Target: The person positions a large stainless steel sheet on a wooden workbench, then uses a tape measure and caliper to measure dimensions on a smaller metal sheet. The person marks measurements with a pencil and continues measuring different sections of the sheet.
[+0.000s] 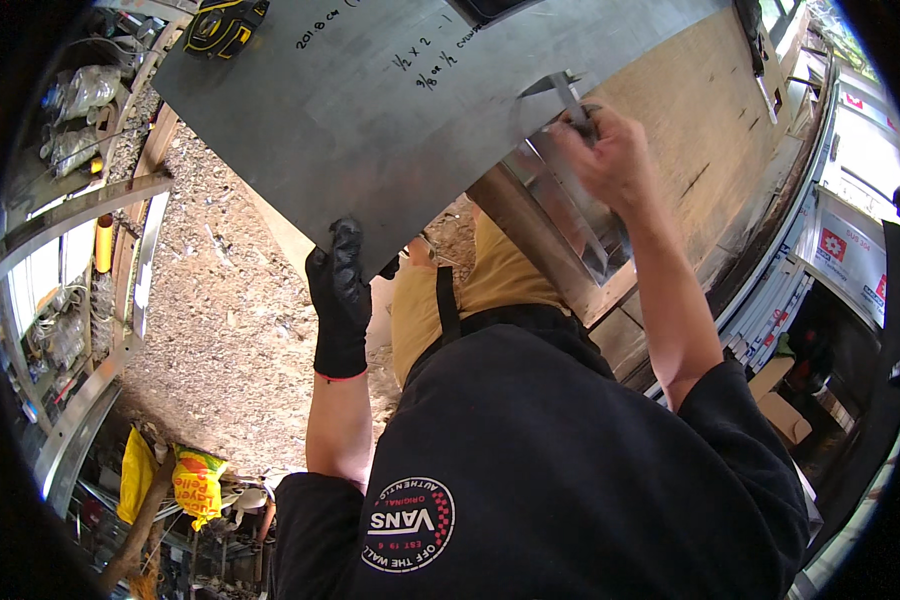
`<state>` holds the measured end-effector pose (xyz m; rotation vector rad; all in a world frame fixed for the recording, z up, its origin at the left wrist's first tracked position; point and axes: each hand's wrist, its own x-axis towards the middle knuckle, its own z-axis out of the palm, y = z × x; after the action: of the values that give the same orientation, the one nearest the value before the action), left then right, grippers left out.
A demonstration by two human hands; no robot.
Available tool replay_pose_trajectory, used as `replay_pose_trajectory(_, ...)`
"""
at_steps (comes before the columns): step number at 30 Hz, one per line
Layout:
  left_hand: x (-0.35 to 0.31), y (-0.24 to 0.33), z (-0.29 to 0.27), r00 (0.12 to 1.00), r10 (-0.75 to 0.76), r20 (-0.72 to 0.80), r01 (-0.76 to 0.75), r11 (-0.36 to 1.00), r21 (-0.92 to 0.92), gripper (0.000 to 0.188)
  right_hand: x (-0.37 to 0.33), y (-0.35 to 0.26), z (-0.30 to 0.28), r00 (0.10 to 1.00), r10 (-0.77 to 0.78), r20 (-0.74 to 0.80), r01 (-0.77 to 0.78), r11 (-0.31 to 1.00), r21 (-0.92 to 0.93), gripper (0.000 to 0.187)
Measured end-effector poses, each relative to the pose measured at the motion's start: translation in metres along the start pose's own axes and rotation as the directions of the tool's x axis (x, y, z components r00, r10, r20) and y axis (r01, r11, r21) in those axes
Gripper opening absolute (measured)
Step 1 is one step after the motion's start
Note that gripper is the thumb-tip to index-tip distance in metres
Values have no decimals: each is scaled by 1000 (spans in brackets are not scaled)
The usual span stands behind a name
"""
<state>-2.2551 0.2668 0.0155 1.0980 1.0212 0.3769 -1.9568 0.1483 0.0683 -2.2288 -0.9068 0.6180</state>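
A large grey metal sheet (300,130) with handwritten black marks lies before me, its near corner pointing toward my body. My left hand (343,275), in a black glove, is closed on the near edge by that corner, thumb on top and the other fingers hidden beneath. My bare right hand (605,155) is closed round the dark grip of a grey metal tool (568,95) with a tapering crosspiece at its end. The tool is over the sheet's right edge, partly blurred, and its exact kind is unclear. A bent shiny metal strip (560,205) lies below that hand.
A yellow and black tape measure (225,28) rests on the sheet's far left. A wooden board (710,130) extends to the right. Gravelly ground (220,330) lies at left, beside cluttered metal shelving (90,210). Yellow bags (198,485) sit low left; wrapped panels (850,245) stand far right.
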Motion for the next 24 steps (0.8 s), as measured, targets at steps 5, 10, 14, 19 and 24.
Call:
replay_pose_trajectory(5,-1,-4,1,999,-12,-52,12,1000,-3,54,-28,-31,31,993,-21,113,28,998,-57,18)
replay_pose_trajectory(10,-1,-3,3,999,13,-41,-14,1000,-17,50,-50,-46,58,985,-116,130,121,992,-36,20)
replay_pose_trajectory(14,0,0,2,997,71,-25,-68,994,84,42,-47,-48,55,984,-121,134,127,991,-34,19)
replay_pose_trajectory(19,1,-4,-13,990,43,-133,-48,998,-35,32,-46,-48,69,970,-216,111,221,974,-40,17)
replay_pose_trajectory(24,4,-10,-61,996,37,-80,-55,972,-228,21,-51,-71,93,974,-152,166,155,988,-4,19)
